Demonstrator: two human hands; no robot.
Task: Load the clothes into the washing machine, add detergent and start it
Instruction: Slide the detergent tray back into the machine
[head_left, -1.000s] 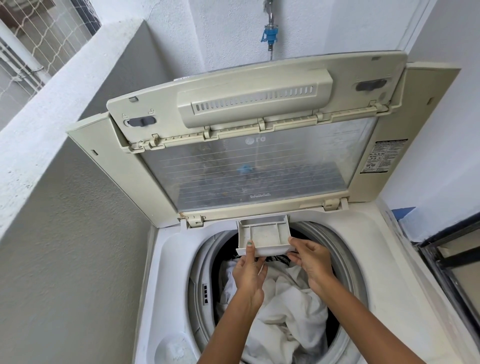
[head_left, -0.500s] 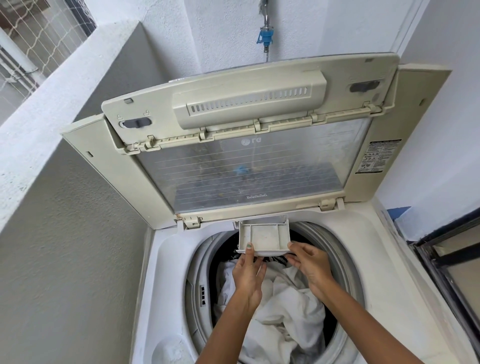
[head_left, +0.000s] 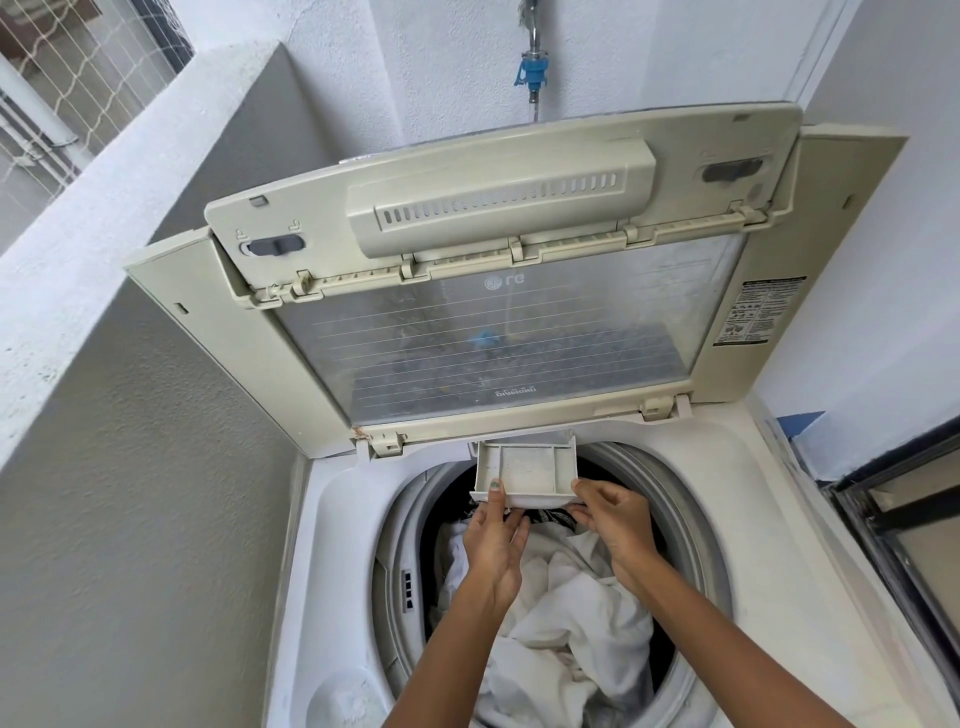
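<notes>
**Both hands on the detergent drawer above the loaded drum**

Here, in the head view, a top-loading washing machine (head_left: 810, 545) stands with its lid (head_left: 498, 291) folded up and back against the white wall. Just under the lid's hinge line, at the rear rim of the tub opening, the detergent drawer (head_left: 524, 470) sticks out over the drum, its shallow compartments facing up and looking pale and dusty.

The left hand (head_left: 493, 540) reaches up from below and pinches the drawer's front left corner, the thumb lying on top of the front lip and the other fingers tucked beneath it. The right hand (head_left: 613, 525) grips the front right corner, fingers curled under the lip and the thumb at the edge. Both forearms stretch across the tub opening.

Below the hands, white clothes (head_left: 561, 613) lie heaped in the drum, with a bit of darker, patterned fabric showing just under the drawer.

On the wall above the lid hangs a tap with a blue fitting (head_left: 531, 73). A grey parapet wall (head_left: 130, 364) runs along the left of the machine, with netting (head_left: 78, 78) behind it, and a dark window frame (head_left: 893, 519) sits at the right edge.
</notes>
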